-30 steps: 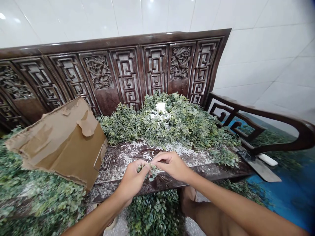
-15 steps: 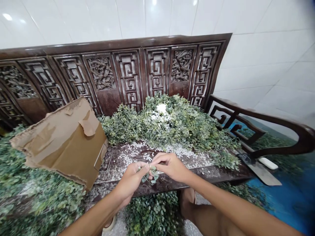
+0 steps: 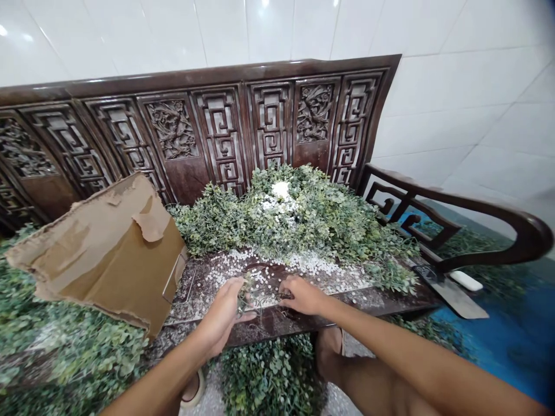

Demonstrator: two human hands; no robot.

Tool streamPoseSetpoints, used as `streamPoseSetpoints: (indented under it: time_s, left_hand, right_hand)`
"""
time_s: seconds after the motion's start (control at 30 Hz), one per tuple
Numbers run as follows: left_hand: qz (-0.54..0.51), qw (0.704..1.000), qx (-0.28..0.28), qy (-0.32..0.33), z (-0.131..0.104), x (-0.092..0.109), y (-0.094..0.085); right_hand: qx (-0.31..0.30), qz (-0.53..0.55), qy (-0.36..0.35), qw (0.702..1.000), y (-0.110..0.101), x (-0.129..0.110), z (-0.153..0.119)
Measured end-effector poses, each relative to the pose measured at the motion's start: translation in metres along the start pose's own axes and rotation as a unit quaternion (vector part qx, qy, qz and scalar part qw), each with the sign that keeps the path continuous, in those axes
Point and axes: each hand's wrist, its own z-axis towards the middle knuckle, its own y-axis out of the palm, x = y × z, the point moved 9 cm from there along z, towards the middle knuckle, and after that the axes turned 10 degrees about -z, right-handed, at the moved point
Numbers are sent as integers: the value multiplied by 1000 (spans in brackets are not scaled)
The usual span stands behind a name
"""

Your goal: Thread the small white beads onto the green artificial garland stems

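Head view. The left hand [image 3: 225, 311] has its thumb and fingers set loosely about a small green sprig [image 3: 245, 292]; the sprig lies between thumb and forefinger, its leafy upper part showing near the fingertips and thin stems reaching toward the right hand [image 3: 303, 294]. The right hand stands a short gap away, its fingers curled downward over the front part of the bench seat [image 3: 277, 330]; a dark bit shows at its fingertips, but whether they are clamped on anything cannot be told. The sprig is thus to the left of the right hand's fingertips and apart from them.

Behind both hands, white discs [image 3: 314, 264] are strewn over the seat, with more lying on a large heap of foliage [image 3: 217, 219] against the carved backrest [image 3: 189, 182]. To the left, a torn cardboard piece [image 3: 117, 260] leans at a tilt, a bent wire [image 3: 170, 277] beside its lower right edge. To the right, near the armrest [image 3: 503, 216], a flat blade [image 3: 466, 303] projects past the seat's end, with a white rounded object [image 3: 466, 281] just beside it. Further foliage [image 3: 269, 375] fills the space below the seat's front edge, between the person's legs.
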Motion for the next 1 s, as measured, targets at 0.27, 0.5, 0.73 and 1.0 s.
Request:
streamPoseSetpoints:
  time_s: [0.27,0.5,0.73,1.0]
  left_hand:
    - [155,983,-3,102,-1,17,7]
    - [227,959,-12,170,-9,33,15]
    - [280,929,-38,240,-14,41,21]
    - [283,926,-27,247,-14,43,18]
  right_hand:
    - [-4,-4,-4,1000,19,-21,4]
    - [17,44,-13,999,13,-31,10]
    - [81,183,-29,979,-40,-46,14]
    - [85,522,-48,847,-86,-82,-10]
